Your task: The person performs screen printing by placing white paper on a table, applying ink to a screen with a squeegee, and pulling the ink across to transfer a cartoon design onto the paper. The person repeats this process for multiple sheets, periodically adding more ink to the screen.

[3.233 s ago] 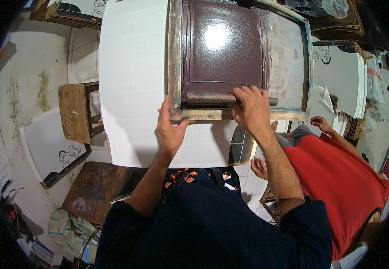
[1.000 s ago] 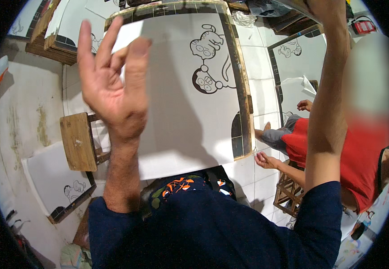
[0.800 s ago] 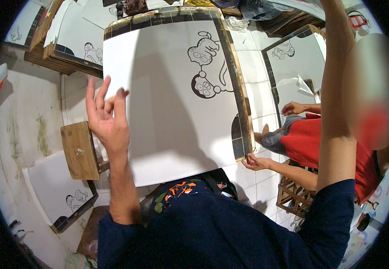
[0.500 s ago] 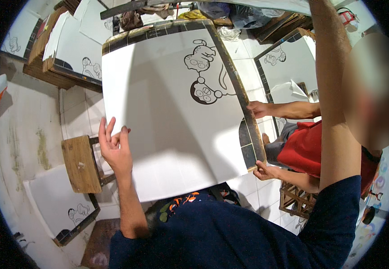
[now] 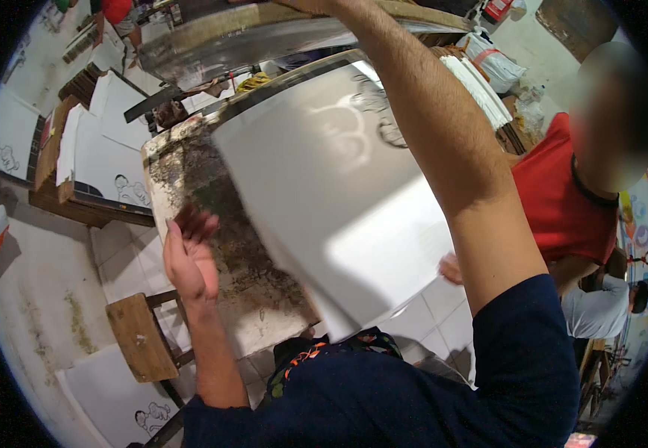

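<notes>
Left hand (image 5: 188, 257) at 9 o'clock, fingers loosely spread and slightly blurred, holding nothing, resting at the edge of the stained work board (image 5: 223, 246). Right arm rises toward 12 o'clock; its hand is out of frame, so grip cannot be told. Large white sheet (image 5: 331, 194) lies tilted and blurred at centre, lifted off the board, faint printed outline showing through. Person in red shirt (image 5: 563, 201) at 3 o'clock. Wooden stool (image 5: 141, 336) at 8 o'clock.
</notes>
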A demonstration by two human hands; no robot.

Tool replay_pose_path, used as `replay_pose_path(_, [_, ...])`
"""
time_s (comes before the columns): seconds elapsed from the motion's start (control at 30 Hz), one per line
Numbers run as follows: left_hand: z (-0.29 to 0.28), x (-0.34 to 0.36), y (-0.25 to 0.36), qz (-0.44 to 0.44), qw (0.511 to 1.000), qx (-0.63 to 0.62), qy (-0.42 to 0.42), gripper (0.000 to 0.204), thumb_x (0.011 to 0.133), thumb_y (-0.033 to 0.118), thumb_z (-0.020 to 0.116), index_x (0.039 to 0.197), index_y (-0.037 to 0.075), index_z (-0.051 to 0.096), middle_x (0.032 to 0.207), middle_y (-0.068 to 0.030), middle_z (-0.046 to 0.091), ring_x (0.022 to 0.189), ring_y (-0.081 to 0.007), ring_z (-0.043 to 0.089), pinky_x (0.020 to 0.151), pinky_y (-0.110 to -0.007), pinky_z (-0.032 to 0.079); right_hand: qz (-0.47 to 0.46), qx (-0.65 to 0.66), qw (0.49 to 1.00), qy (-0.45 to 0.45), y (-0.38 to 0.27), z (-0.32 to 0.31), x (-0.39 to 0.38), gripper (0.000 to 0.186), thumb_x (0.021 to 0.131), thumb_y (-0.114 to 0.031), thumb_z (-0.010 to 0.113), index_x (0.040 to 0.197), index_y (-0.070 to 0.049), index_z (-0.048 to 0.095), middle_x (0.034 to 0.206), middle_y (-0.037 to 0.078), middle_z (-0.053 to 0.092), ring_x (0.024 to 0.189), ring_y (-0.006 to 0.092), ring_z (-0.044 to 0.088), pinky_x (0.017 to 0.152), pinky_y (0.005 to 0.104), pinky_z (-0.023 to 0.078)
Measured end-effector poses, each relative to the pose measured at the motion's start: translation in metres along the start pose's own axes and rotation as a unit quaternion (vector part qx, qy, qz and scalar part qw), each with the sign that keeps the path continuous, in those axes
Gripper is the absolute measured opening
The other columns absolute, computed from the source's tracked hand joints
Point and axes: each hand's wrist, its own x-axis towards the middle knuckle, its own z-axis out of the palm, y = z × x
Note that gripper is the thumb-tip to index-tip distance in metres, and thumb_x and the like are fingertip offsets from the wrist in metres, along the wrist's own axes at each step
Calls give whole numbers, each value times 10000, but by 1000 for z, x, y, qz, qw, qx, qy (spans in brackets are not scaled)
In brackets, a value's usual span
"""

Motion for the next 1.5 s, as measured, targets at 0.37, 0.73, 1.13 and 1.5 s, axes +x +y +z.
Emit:
replay_pose_path(0.37, [109,-17,9,-100,973,-199,-62,645,1126,481,299,1485,-48,388,1522,-317,437,1417,-427,452,1197,-586,368,-67,-10,994,83,6,42,-61,781,711,-916,649,840,-158,787,644,49,692,665,231,724,777,426,549])
replay_pose_path(0.73, [10,-69,-144,-228,927,-149,258,751,1075,652,275,1524,62,393,1543,-198,432,1350,-373,469,1172,-566,366,-31,198,980,-14,33,127,-392,539,811,-448,828,1243,-147,712,1274,123,638,1241,317,539,1056,490,386])
replay_pose_path(1.13, [-52,-80,-241,-257,856,182,409,666,1061,653,341,1459,139,485,1396,-81,599,1284,-224,513,1153,-459,242,577,645,275,-419,159,325,-678,574,1008,-449,614,1364,2,625,1244,125,710,1110,274,678,990,474,530])
replay_pose_path(1.5, [-50,-80,-239,-248,856,180,416,910,1021,712,387,1645,79,190,1688,-146,249,1518,-272,285,1212,-490,191,816,542,149,131,185,350,-634,214,987,-261,654,937,-54,674,897,71,687,784,228,636,726,400,541])
